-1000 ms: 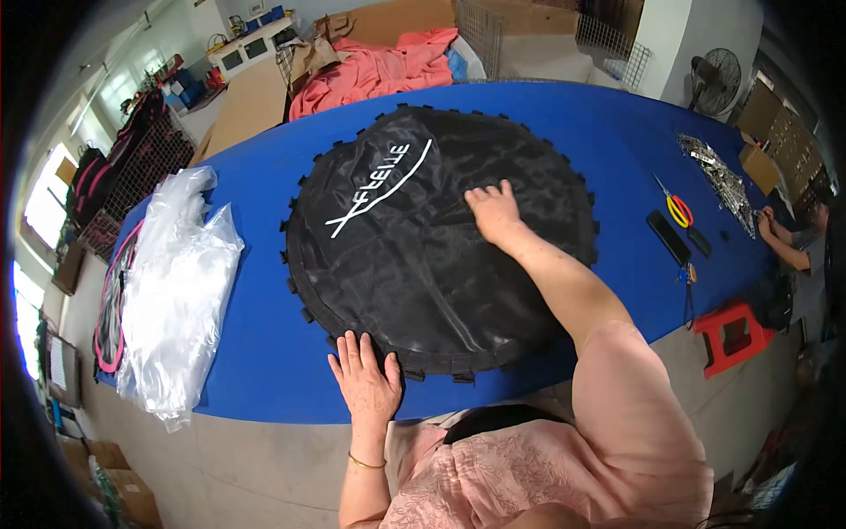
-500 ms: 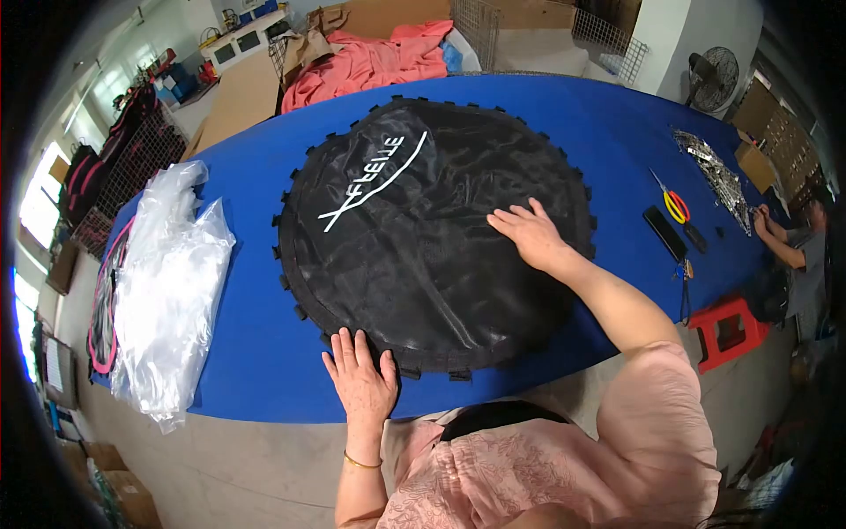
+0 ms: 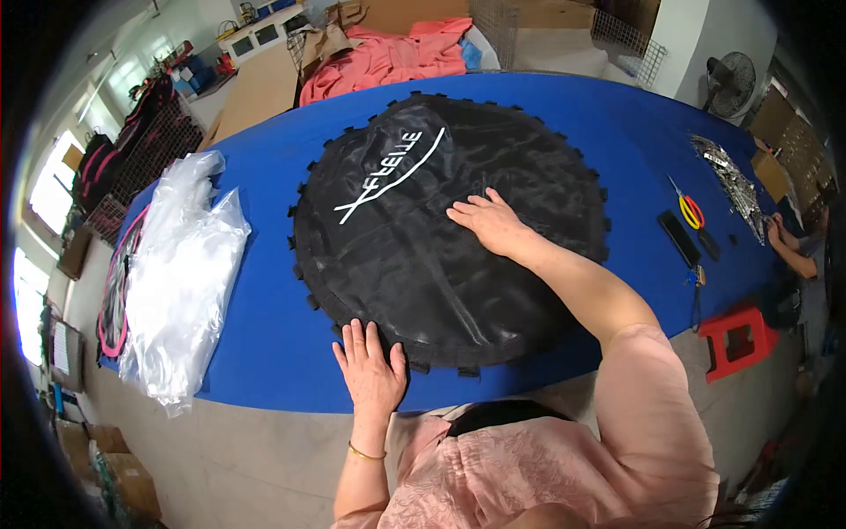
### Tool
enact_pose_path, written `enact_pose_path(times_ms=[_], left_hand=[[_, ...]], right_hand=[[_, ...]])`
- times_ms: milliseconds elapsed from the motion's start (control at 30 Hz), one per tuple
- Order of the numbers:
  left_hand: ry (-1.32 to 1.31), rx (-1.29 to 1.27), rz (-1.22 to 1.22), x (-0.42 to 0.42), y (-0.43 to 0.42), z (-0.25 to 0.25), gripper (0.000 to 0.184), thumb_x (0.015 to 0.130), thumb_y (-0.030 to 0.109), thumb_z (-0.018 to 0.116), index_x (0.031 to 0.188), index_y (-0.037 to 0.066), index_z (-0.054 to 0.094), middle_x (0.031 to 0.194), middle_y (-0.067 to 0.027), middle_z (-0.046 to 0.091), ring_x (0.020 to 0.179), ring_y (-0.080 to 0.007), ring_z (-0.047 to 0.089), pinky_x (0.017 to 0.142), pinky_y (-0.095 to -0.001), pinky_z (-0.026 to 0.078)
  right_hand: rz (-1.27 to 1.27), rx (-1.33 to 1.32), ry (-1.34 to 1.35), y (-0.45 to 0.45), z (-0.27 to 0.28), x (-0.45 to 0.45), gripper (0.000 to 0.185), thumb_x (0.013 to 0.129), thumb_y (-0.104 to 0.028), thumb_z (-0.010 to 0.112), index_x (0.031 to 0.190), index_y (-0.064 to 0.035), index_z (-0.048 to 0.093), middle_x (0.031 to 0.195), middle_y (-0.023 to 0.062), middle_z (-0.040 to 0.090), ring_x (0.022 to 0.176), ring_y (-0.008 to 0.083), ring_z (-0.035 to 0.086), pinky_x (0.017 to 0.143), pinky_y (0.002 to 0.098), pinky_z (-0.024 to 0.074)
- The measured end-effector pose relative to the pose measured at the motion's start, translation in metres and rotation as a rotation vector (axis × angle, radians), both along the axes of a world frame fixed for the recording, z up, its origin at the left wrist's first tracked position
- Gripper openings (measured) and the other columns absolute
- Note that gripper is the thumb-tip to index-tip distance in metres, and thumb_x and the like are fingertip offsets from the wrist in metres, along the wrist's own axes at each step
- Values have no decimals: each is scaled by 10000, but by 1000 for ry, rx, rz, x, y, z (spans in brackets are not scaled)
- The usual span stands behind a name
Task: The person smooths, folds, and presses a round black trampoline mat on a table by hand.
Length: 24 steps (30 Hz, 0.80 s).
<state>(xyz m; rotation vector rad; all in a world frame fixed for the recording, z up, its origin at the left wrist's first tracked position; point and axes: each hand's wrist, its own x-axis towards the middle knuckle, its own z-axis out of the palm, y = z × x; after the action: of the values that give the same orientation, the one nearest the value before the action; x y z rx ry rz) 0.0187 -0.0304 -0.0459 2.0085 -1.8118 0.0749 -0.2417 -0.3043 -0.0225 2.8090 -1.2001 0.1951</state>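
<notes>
A round black mesh mat (image 3: pixel 414 273) with small tabs around its rim and white lettering lies spread on the blue table (image 3: pixel 256 353). My left hand (image 3: pixel 372 375) rests at the mat's near left edge, fingers stretched out over the rim. Flat on the mat, right of its middle, lies my right hand (image 3: pixel 489 222), with its fingers extended and nothing held. Some creases run across the fabric in front of my right hand's forearm.
Clear plastic bags (image 3: pixel 185 282) lie at the left over pink-edged hoops (image 3: pixel 113 291). To the right are scissors (image 3: pixel 690 212), a black phone (image 3: pixel 679 236) and a pile of metal pieces (image 3: pixel 730 183). Another person's hand (image 3: pixel 780 236) is beside the pile. A red stool (image 3: pixel 738 342) stands below.
My right hand has slid left across the mat, toward its middle. My left hand stays at the near edge. The whole view has shifted slightly.
</notes>
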Motion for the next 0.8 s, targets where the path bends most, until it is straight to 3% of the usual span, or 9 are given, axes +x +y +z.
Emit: enact_pose_path(times_ms=[133,200,567,700,800], left_hand=[[-11,12,12,0,0,-1,605,1024,385,593,1458,-35,555,1577,-273,480,1518,-438,380,1248,-624,246],[-1,23,16,0,2,-1,610,1027,389,588,1466,-33,551,1586,-267,473,1524,-431,373,1251,-619,245],[-13,-22,-5,-1,1,4,584,980,294,657,1456,-22,535,1560,-274,487,1483,-462,406,1223,-628,288],[-17,-7,5,-1,1,5,583,983,296,655,1455,-27,537,1561,-273,487,1480,-461,408,1225,-626,286],[-19,41,7,0,1,4,610,1027,382,594,1467,-36,543,1590,-270,460,1523,-434,367,1247,-627,248]], right_hand=[[13,-6,2,8,9,25,502,969,-78,584,1466,-144,571,1536,39,563,1425,305,510,1250,591,302],[-9,85,112,23,22,28,602,987,-2,550,1566,-163,511,1613,29,502,1467,291,473,1276,541,273],[235,3,77,144,31,-48,578,964,-23,545,1527,-155,555,1535,68,565,1386,312,539,1247,551,307],[216,-17,39,134,25,-33,608,940,3,569,1532,-133,546,1531,71,571,1396,317,531,1238,559,317],[215,-6,-11,111,16,-3,624,928,5,596,1539,-109,533,1540,74,570,1414,319,518,1245,557,305]])
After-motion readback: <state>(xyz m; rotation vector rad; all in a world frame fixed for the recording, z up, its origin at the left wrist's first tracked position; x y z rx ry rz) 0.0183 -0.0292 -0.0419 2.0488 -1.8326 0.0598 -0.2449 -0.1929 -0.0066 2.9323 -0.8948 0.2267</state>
